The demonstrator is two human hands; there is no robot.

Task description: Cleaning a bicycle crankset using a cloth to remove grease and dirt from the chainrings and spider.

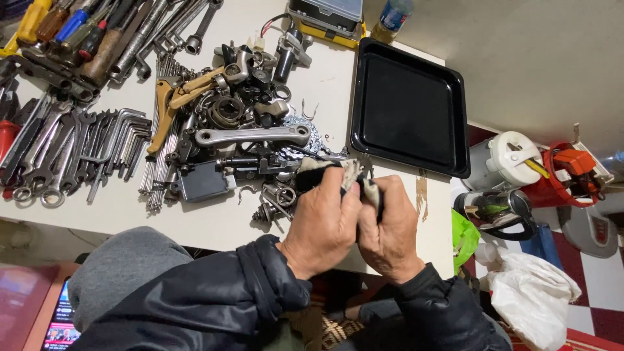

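A rag [325, 170], dirty white and black, is bunched between both hands at the near edge of the surface [214, 224], just in front of the pile of metal parts [247, 110]. The left hand [322, 224] is closed around the rag from the left, fingers curled over it, and the right hand [390, 227] is clenched on its other end, where a small dark piece shows between the fingers; what that piece is cannot be told. The two hands touch each other. Both wrists come out of dark jacket sleeves. Just beyond the rag lies a silver crank arm [253, 135] across the pile, with a tan tool [172, 97] to its left. Further left sit rows of wrenches [45, 156] and hex keys [123, 140], and screwdrivers [71, 29] at the far corner. To the right of the pile lies a black tray [409, 107], near the hands but apart from them. A white bag [533, 296] lies on the floor at the right.
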